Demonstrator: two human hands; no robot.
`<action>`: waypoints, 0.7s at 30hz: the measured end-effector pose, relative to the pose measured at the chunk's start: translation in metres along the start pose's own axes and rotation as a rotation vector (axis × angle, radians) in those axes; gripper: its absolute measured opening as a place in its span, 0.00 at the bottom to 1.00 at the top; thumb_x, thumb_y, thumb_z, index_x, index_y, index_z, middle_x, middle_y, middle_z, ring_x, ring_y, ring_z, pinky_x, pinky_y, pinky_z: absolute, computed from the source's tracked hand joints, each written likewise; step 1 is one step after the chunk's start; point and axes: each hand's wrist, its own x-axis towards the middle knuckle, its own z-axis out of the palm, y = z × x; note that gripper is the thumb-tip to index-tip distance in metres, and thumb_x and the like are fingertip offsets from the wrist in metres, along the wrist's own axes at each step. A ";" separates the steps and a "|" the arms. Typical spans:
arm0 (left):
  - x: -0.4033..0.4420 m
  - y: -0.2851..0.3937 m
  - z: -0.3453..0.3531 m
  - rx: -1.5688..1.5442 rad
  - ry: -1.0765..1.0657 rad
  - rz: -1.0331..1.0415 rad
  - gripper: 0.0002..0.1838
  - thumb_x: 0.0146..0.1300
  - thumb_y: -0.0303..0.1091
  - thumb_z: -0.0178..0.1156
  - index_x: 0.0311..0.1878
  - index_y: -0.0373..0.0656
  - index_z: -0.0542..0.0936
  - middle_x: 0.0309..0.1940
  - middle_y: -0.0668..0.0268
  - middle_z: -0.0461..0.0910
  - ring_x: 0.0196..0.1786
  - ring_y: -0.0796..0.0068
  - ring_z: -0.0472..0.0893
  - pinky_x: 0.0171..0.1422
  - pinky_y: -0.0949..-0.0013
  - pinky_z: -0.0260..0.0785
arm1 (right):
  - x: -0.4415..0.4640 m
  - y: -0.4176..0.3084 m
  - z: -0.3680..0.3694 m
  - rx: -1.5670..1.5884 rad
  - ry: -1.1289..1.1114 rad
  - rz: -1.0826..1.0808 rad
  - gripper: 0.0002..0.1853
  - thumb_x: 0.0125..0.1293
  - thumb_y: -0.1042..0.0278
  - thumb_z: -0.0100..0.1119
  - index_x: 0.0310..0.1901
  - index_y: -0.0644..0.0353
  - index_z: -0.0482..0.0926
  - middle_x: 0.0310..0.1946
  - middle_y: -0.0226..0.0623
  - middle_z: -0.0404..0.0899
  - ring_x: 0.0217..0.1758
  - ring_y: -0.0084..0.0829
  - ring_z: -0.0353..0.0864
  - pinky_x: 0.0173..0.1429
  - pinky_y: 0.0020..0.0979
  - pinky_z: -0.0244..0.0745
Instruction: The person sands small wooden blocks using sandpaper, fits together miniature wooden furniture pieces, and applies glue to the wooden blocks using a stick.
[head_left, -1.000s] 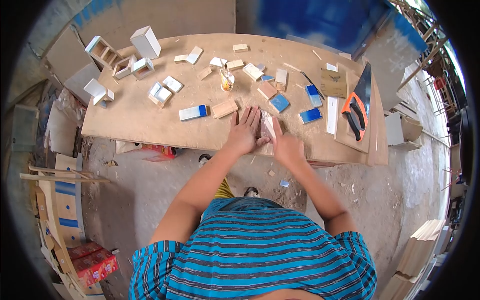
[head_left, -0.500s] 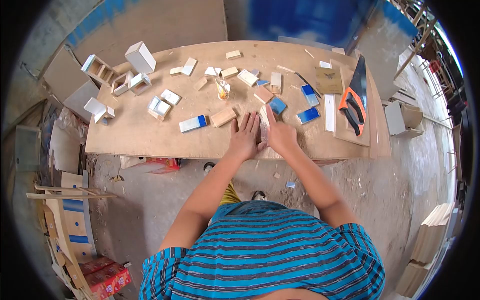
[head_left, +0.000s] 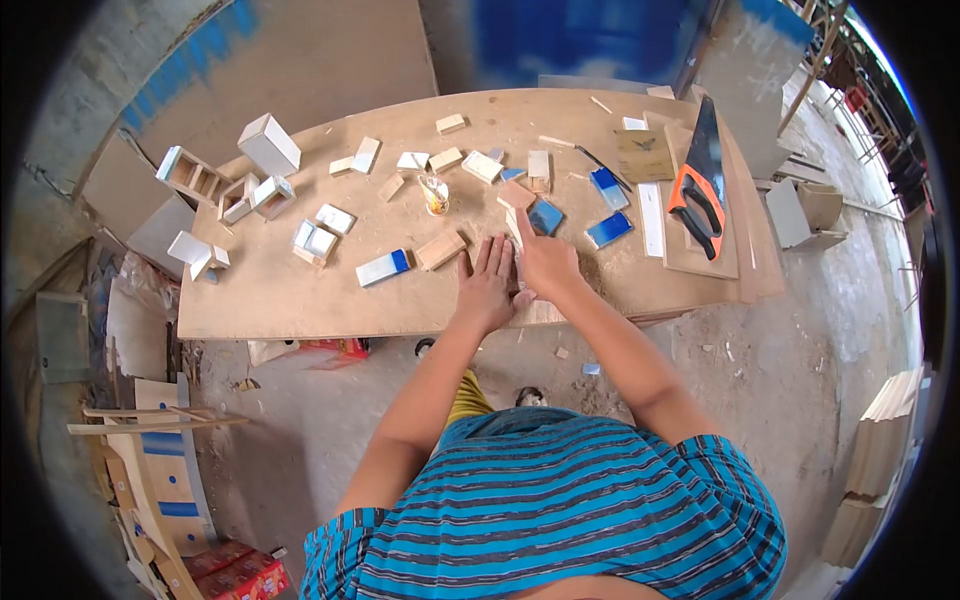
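Observation:
My left hand (head_left: 485, 285) lies flat on the wooden tabletop near its front edge, fingers stretched forward. Close beside it, my right hand (head_left: 548, 268) is closed, with the index finger stretched along a narrow pale strip of wood (head_left: 512, 225). My palm and curled fingers hide most of that strip. Just beyond my right fingertips are a bare wood block (head_left: 516, 195) and a blue-faced block (head_left: 546, 217). To the left of my left hand lie another bare block (head_left: 441, 250) and a white block with a blue end (head_left: 383, 268).
A handsaw (head_left: 702, 195) with an orange and black handle lies on boards at the table's right. A small cup (head_left: 435, 196) stands mid-table. Small white boxes (head_left: 270, 145) sit at the left. More blue-painted blocks (head_left: 608, 229) lie right of my hands.
The camera view has shifted, so the table appears slightly lower and farther left. My right hand has slid a little forward beside my left hand, which stays flat.

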 end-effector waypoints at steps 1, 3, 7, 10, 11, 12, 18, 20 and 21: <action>-0.001 -0.001 0.001 0.008 0.002 0.006 0.52 0.59 0.62 0.58 0.76 0.37 0.52 0.79 0.58 0.46 0.81 0.60 0.47 0.79 0.40 0.35 | -0.007 0.001 0.000 0.000 -0.017 -0.009 0.41 0.67 0.63 0.52 0.77 0.57 0.43 0.29 0.50 0.83 0.30 0.48 0.84 0.37 0.48 0.78; 0.000 -0.003 0.000 0.005 0.008 0.008 0.52 0.59 0.62 0.58 0.76 0.37 0.52 0.79 0.58 0.46 0.81 0.60 0.46 0.78 0.39 0.36 | -0.030 -0.003 -0.011 -0.003 -0.084 0.008 0.41 0.67 0.63 0.53 0.76 0.57 0.43 0.29 0.50 0.83 0.31 0.49 0.84 0.37 0.48 0.78; 0.000 -0.003 0.002 -0.012 0.023 0.002 0.52 0.59 0.62 0.58 0.77 0.39 0.51 0.79 0.59 0.45 0.81 0.61 0.45 0.78 0.38 0.37 | -0.058 -0.002 -0.016 -0.013 -0.130 0.020 0.41 0.67 0.62 0.53 0.76 0.57 0.43 0.31 0.49 0.83 0.31 0.49 0.84 0.37 0.49 0.78; 0.000 -0.002 0.000 0.024 -0.015 0.001 0.52 0.59 0.61 0.59 0.77 0.39 0.50 0.80 0.59 0.44 0.81 0.61 0.45 0.78 0.39 0.37 | -0.024 0.003 -0.005 0.040 -0.015 -0.022 0.41 0.65 0.65 0.54 0.76 0.57 0.45 0.30 0.49 0.83 0.31 0.50 0.84 0.37 0.48 0.78; 0.000 -0.001 -0.001 0.036 -0.035 -0.005 0.51 0.59 0.60 0.59 0.77 0.39 0.50 0.80 0.59 0.44 0.81 0.61 0.45 0.78 0.39 0.37 | -0.012 0.002 -0.005 0.064 0.025 -0.037 0.41 0.64 0.66 0.54 0.76 0.57 0.45 0.30 0.50 0.83 0.31 0.50 0.84 0.36 0.48 0.79; 0.000 0.000 -0.001 0.028 -0.035 -0.008 0.51 0.59 0.60 0.58 0.77 0.39 0.50 0.80 0.60 0.44 0.81 0.61 0.45 0.78 0.39 0.37 | -0.010 0.000 -0.006 0.051 0.017 -0.029 0.41 0.64 0.66 0.54 0.76 0.57 0.45 0.30 0.49 0.83 0.31 0.50 0.84 0.36 0.48 0.79; -0.002 -0.001 -0.005 -0.014 -0.003 0.007 0.51 0.60 0.61 0.57 0.76 0.37 0.52 0.79 0.57 0.46 0.81 0.59 0.45 0.78 0.39 0.36 | -0.058 -0.004 -0.015 0.000 -0.097 0.010 0.41 0.65 0.65 0.54 0.76 0.56 0.46 0.28 0.48 0.83 0.31 0.49 0.84 0.36 0.48 0.78; 0.000 -0.003 0.000 -0.011 0.010 0.014 0.51 0.60 0.62 0.56 0.76 0.36 0.52 0.79 0.57 0.46 0.81 0.58 0.45 0.78 0.39 0.35 | -0.066 -0.004 -0.014 -0.005 -0.138 0.048 0.42 0.66 0.62 0.55 0.76 0.55 0.44 0.29 0.48 0.83 0.30 0.49 0.84 0.35 0.48 0.78; -0.001 -0.001 -0.002 -0.004 -0.004 0.009 0.51 0.61 0.62 0.56 0.76 0.36 0.52 0.79 0.57 0.46 0.81 0.59 0.45 0.78 0.39 0.35 | -0.062 -0.003 -0.012 -0.004 -0.111 0.027 0.42 0.66 0.62 0.55 0.77 0.55 0.44 0.29 0.48 0.83 0.30 0.49 0.84 0.35 0.48 0.78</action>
